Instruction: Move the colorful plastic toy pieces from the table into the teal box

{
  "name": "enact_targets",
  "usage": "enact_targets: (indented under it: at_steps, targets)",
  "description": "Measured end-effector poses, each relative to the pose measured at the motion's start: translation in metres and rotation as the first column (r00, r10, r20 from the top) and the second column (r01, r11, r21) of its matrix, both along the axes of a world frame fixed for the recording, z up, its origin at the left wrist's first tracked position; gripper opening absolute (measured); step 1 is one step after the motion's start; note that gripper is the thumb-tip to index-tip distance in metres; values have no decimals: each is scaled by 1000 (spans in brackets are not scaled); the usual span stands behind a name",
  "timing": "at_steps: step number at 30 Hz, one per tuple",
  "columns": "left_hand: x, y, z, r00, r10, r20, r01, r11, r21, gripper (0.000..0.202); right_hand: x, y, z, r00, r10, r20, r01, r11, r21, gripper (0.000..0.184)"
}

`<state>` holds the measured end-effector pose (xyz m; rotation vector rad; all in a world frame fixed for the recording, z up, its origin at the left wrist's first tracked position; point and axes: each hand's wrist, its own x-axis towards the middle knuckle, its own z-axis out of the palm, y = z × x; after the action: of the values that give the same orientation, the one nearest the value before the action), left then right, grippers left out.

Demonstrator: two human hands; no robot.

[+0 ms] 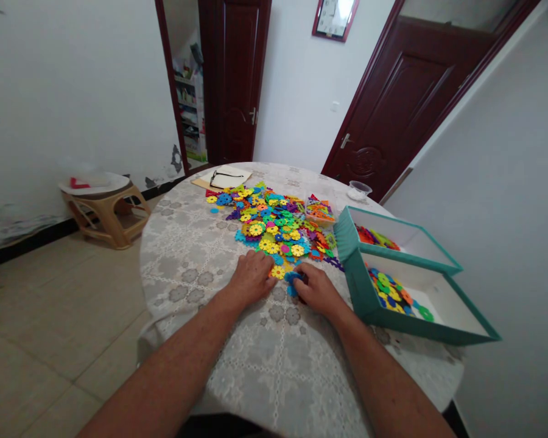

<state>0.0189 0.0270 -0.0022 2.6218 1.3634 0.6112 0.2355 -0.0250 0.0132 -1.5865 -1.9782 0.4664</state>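
Right hand (317, 286), fingers grasping blue discs (293, 277); left hand (254, 274), fingers curled beside a yellow disc (278, 272), grip indeterminable. Discs presumably light, stiff, slightly slippery; best pinched by the rims.

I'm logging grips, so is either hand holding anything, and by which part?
The right hand holds a blue piece, apparently by the edge nearest its palm. Whether the left hand holds anything cannot be told.

Forming a multicoloured heap (274, 226) of flat toothed pieces; showing blue discs (293, 277) and a yellow flower (278, 272) at the heap's near edge.
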Motion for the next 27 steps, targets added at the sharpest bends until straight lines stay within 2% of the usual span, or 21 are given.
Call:
enact_targets:
  at_steps: [6,11,13,16,18,21,24,27]
  targets:
    - [4,1,0,991,-28,127,46,989,-141,30,-4,3,-4,995,69,75,-70,998,8,28]
    - [10,0,-1,911,-112,396,233,933,-273,45,-6,6,-7,988,51,146,-44,998,-48,39]
    - [10,0,-1,890,-88,448,217,945,-246,41,-7,5,-8,987,28,160,-20,998,-52,37]
    - [11,1,-1,878,-8,479,115,974,-195,33,-10,5,-8,984,-3,179,13,998,-55,38]
    - [12,2,-1,862,50,505,93,963,-252,30,-10,6,-8,981,-13,192,26,998,-64,39]
    - [13,3,3,809,158,566,131,890,-437,28,-10,7,-8,979,-12,202,28,997,-78,38]
    - [14,4,8,742,272,613,221,764,-607,30,-9,8,-8,982,-4,186,20,996,-88,37]
    - [12,6,10,648,369,666,336,646,-685,35,-8,9,-9,989,0,145,12,996,-85,36]
